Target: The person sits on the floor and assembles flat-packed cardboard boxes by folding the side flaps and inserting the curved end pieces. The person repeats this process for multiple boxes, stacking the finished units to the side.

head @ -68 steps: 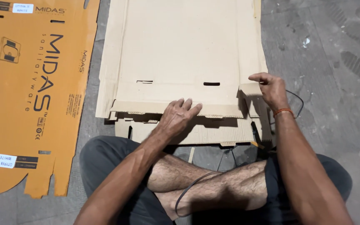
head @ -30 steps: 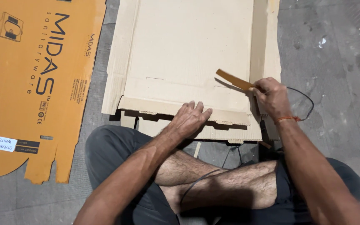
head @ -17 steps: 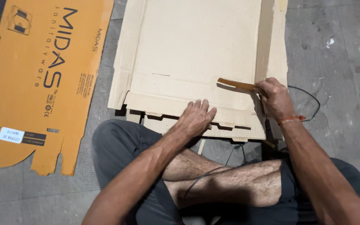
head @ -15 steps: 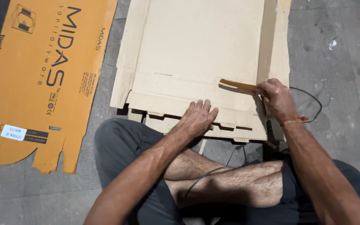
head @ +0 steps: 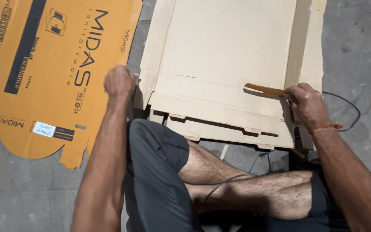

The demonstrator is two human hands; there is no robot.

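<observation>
Cardboard sheet [head: 232, 56] flat on the floor [head: 357, 25] before crossed legs | light, stiff, creases easily, best held at edges | left hand [head: 119, 81] curled on its left corner, grip seemingly closed | right hand [head: 308, 103] pinching thin wooden strip [head: 265, 89]

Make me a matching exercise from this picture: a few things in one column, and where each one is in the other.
Things:
1. left hand
2. right hand
3. orange printed carton
4. black cable

Places:
A. flat on the floor at the left
B. holding a thin wooden strip
C. gripping the plain cardboard sheet's left edge
D. looping on the floor beyond the right wrist

Pairs: 1-C, 2-B, 3-A, 4-D
</observation>
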